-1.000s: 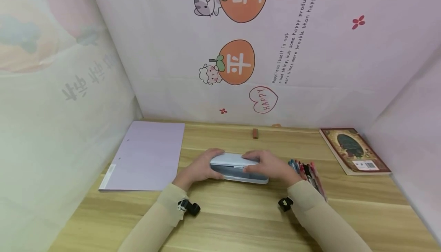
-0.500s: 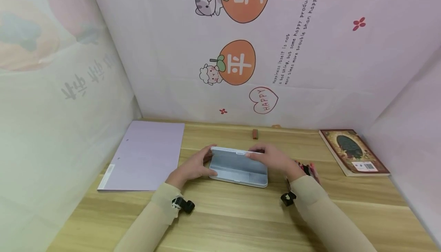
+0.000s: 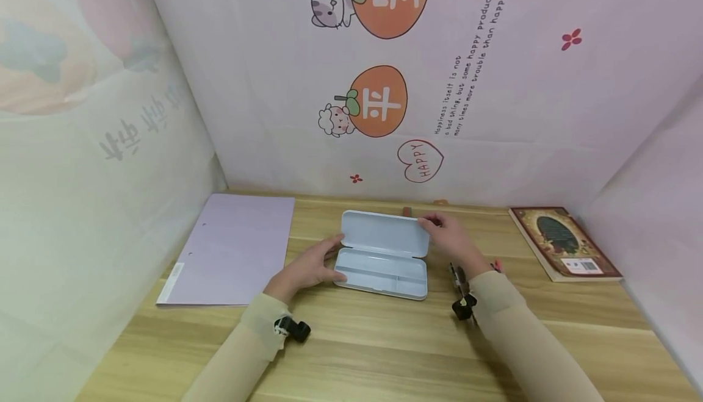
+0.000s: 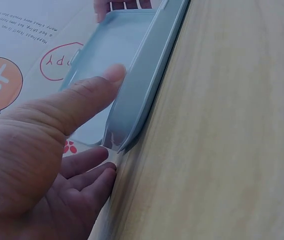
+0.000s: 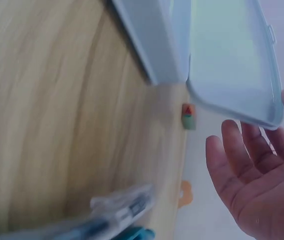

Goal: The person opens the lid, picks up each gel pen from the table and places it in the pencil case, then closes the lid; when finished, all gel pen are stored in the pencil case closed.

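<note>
A pale blue pencil case (image 3: 365, 262) lies unfolded on the table, its shallow base split into compartments that hold nothing. Its hinged lid (image 3: 384, 233) tilts up and back behind the base. My left hand (image 3: 307, 268) steadies the left end of the base; in the left wrist view the thumb (image 4: 94, 95) reaches over the rim and the other fingers lie along the end. At the lid's far right corner, my right hand (image 3: 453, 240) pinches the edge, with the thumb on the inner side and fingers (image 5: 241, 150) behind.
Several pens (image 3: 457, 277) lie beside the case, mostly hidden under my right forearm. A small eraser-like block (image 3: 407, 211) sits behind the lid. A lilac folder (image 3: 236, 249) is at left, a book (image 3: 562, 240) at right, and a printed cloth wall (image 3: 274, 115) behind.
The lid has swung from nearly closed to tilted far back. My right hand has moved back and to the right with it, while the left hand stays at the case's left end.
</note>
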Demonstrator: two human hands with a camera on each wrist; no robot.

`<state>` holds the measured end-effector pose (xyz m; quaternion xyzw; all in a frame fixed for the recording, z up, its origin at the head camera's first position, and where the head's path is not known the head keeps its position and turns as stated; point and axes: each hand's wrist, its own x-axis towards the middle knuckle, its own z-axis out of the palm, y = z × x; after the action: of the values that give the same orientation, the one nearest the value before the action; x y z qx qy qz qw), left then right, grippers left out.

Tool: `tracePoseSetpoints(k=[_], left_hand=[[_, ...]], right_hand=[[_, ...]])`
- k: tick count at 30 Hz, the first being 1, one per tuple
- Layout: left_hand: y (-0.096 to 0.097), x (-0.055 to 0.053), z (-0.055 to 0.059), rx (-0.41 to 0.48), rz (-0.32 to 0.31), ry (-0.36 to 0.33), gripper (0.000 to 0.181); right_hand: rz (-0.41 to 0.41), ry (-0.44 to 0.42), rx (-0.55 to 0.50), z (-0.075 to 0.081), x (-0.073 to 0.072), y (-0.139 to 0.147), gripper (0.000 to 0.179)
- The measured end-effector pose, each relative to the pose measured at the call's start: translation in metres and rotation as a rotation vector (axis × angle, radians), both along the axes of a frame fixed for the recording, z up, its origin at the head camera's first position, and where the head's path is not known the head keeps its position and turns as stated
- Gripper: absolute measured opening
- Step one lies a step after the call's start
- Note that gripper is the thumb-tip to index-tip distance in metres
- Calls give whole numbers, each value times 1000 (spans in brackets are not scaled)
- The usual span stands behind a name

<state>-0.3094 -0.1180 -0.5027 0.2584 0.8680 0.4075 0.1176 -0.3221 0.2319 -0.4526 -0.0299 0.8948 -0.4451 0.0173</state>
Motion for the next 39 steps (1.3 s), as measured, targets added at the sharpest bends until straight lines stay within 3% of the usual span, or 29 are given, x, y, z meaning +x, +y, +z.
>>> tracePoseSetpoints(k=[5, 9, 17, 23, 34, 39], left_hand=[[2, 1, 0, -86, 11, 44, 86], [4, 2, 1, -122, 22, 52, 82], [3, 3, 2, -146, 26, 50, 85], [3, 2, 2, -127, 23, 32, 85], [0, 1, 2, -95, 2, 17, 82], [-2, -1, 2, -78, -11, 9, 83]], right_hand=[[-78, -11, -28, -8, -2, 12, 51], [-129, -19, -29, -11, -3, 19, 42], [-110, -9, -13, -11, 1, 25, 35], [-74, 34, 7, -9, 14, 34, 35], [-82, 88, 88, -11, 42, 73, 32], [-86, 58, 72, -12, 57, 97, 35]])
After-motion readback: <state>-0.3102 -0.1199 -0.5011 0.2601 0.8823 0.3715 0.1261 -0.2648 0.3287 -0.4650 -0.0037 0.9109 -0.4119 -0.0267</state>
